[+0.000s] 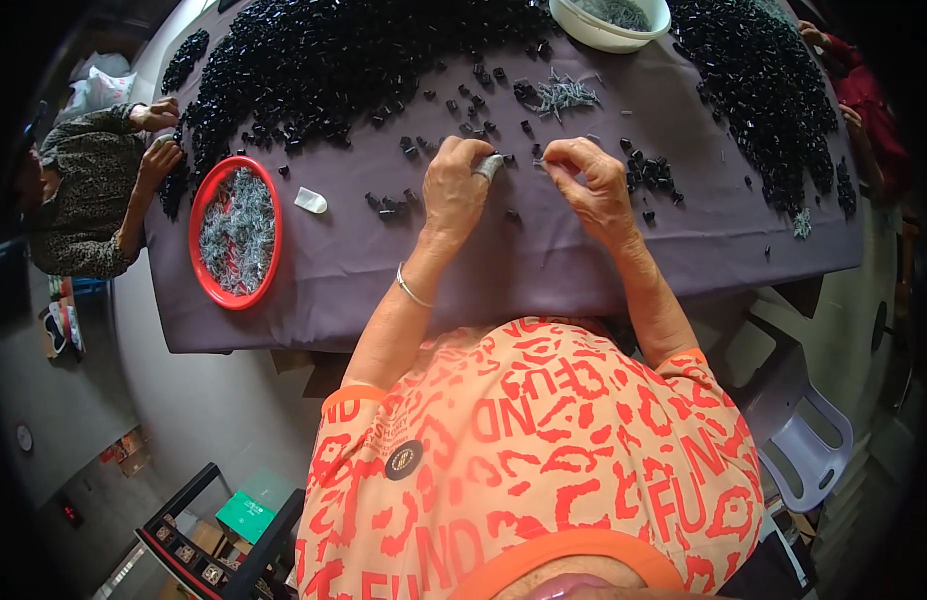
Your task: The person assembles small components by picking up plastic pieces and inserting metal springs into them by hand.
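Purple tablecloth (543, 270) lies bare between hands and near edge.

A matt purple cloth (543, 270) covers the surface, smooth with soft folds at its edge. The heaped black pieces (333, 60) look like glossy hard plastic, catching small highlights. The thin grey bits (563, 95) in loose tufts look like dull metal wire, as does the fill of the red tray (198, 225), whose rim is shiny plastic. The white bowl (593, 38) is smooth and slightly glossy. A polished metal bangle (411, 292) circles the left wrist, and a grey, cloth-like wrap (489, 166) covers one finger of the left hand (455, 190).
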Action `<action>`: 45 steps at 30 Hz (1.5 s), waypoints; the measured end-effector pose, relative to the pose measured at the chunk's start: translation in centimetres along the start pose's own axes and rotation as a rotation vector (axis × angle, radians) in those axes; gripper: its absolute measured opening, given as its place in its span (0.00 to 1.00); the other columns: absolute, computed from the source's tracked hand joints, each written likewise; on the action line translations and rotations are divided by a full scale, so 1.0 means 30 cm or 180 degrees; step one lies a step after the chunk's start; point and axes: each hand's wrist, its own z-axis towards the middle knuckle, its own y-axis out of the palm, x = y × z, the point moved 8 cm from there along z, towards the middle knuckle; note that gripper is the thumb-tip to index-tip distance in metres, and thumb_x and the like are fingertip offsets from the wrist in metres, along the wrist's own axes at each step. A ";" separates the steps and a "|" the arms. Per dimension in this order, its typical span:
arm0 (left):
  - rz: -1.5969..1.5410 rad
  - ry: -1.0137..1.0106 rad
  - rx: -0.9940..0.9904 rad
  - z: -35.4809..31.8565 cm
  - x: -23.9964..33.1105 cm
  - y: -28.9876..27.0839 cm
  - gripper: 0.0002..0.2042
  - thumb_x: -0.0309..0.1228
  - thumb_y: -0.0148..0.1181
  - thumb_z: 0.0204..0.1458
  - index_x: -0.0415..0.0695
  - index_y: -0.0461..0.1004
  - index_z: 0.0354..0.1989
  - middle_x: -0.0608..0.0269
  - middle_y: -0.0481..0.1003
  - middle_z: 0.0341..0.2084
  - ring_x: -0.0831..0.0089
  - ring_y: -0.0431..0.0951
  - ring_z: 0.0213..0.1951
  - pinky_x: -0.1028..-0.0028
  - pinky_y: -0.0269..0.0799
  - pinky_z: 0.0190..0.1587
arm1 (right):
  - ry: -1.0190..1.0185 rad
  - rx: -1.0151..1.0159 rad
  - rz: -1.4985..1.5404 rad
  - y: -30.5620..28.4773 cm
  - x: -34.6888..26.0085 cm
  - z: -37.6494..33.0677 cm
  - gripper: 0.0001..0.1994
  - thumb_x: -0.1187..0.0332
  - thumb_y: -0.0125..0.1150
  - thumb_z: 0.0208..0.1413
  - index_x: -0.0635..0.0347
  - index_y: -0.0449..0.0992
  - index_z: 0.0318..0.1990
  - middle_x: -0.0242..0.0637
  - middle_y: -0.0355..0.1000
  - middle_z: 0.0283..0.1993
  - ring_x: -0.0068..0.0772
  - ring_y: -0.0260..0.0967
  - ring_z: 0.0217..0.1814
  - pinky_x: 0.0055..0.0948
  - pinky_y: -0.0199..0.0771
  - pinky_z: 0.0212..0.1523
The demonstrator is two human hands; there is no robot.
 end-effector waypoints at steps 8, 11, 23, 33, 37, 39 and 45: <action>-0.0187 0.0215 0.0332 -0.119 0.010 -0.093 0.07 0.21 0.61 0.45 0.40 0.73 0.34 0.57 0.73 0.28 0.65 0.75 0.29 0.70 0.71 0.33 | -0.0024 -0.0075 0.0093 0.045 -0.030 -0.083 0.06 0.81 0.58 0.48 0.64 0.71 0.34 0.36 0.68 0.30 0.26 0.68 0.29 0.23 0.69 0.33; 0.0253 0.0665 0.0179 -0.143 0.051 -0.087 0.08 0.21 0.61 0.44 0.41 0.73 0.34 0.59 0.73 0.28 0.64 0.75 0.28 0.70 0.71 0.31 | -0.0597 0.0039 -0.0546 0.053 -0.046 -0.100 0.07 0.82 0.58 0.46 0.64 0.71 0.34 0.38 0.68 0.30 0.34 0.68 0.30 0.27 0.70 0.33; 0.0381 0.0796 -0.0439 0.040 0.099 0.049 0.12 0.28 0.63 0.44 0.41 0.76 0.38 0.58 0.74 0.28 0.60 0.74 0.32 0.67 0.71 0.39 | -0.0573 0.0601 -0.0241 0.042 -0.015 -0.133 0.08 0.83 0.59 0.46 0.63 0.72 0.34 0.39 0.68 0.29 0.34 0.68 0.28 0.27 0.69 0.29; -0.2203 -0.0974 -0.0555 -0.034 -0.026 -0.013 0.07 0.29 0.60 0.53 0.38 0.74 0.35 0.65 0.75 0.26 0.80 0.75 0.27 0.83 0.67 0.25 | -0.0287 0.0588 0.0136 0.027 0.009 -0.129 0.06 0.81 0.59 0.49 0.62 0.73 0.34 0.35 0.68 0.30 0.25 0.65 0.26 0.22 0.66 0.28; -0.3459 -0.1682 -0.0532 -0.137 -0.092 -0.009 0.08 0.27 0.57 0.54 0.38 0.72 0.39 0.58 0.76 0.29 0.77 0.76 0.28 0.81 0.73 0.23 | -0.0339 0.0472 0.0141 0.026 -0.002 -0.123 0.06 0.81 0.59 0.49 0.62 0.73 0.34 0.34 0.69 0.30 0.23 0.65 0.27 0.21 0.66 0.29; -0.3792 -0.1839 -0.0488 -0.183 -0.107 -0.012 0.08 0.26 0.57 0.54 0.38 0.72 0.40 0.56 0.76 0.31 0.75 0.77 0.29 0.80 0.74 0.24 | -0.0064 0.0381 0.0361 0.032 0.007 -0.121 0.05 0.81 0.59 0.49 0.63 0.73 0.34 0.32 0.69 0.30 0.20 0.64 0.28 0.19 0.66 0.31; -0.4812 -0.2168 -0.0467 -0.289 -0.085 0.016 0.08 0.25 0.57 0.53 0.39 0.72 0.41 0.54 0.77 0.35 0.71 0.79 0.33 0.79 0.76 0.28 | -0.0142 0.0026 0.0733 0.076 -0.142 -0.115 0.05 0.80 0.60 0.48 0.66 0.74 0.34 0.32 0.71 0.29 0.20 0.66 0.29 0.20 0.67 0.31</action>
